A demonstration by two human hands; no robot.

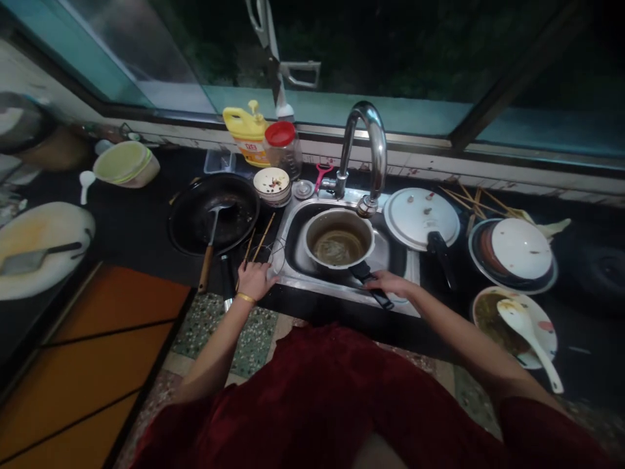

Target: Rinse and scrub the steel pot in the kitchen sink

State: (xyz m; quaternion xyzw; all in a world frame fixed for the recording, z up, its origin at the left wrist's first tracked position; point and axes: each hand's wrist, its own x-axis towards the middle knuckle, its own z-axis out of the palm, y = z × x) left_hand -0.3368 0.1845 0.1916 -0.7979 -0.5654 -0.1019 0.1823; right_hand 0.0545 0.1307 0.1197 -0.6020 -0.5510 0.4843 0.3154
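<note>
A metal pressure cooker pot (338,263) with cloudy water in it stands in the steel sink (393,260), under the curved tap (379,150). My right hand (390,284) is closed round the pot's black handle (378,296). At the sink's front left corner, my left hand (253,280) lies over the counter edge, thumb apart from the fingers. Close to its fingertips are thin chopsticks (266,236) and a loop of thin wire (277,254). Left of that hand sits a black wok (188,218) holding a wooden-handled spatula (209,254).
Right of the sink lie the cooker lid (407,225), stacked dishes (520,247) and a plate with a white ladle (527,329). A bowl (272,189), a red-lidded jar (283,150) and a yellow jug (247,140) stand behind. Far left is a chopping board with a cleaver (29,260).
</note>
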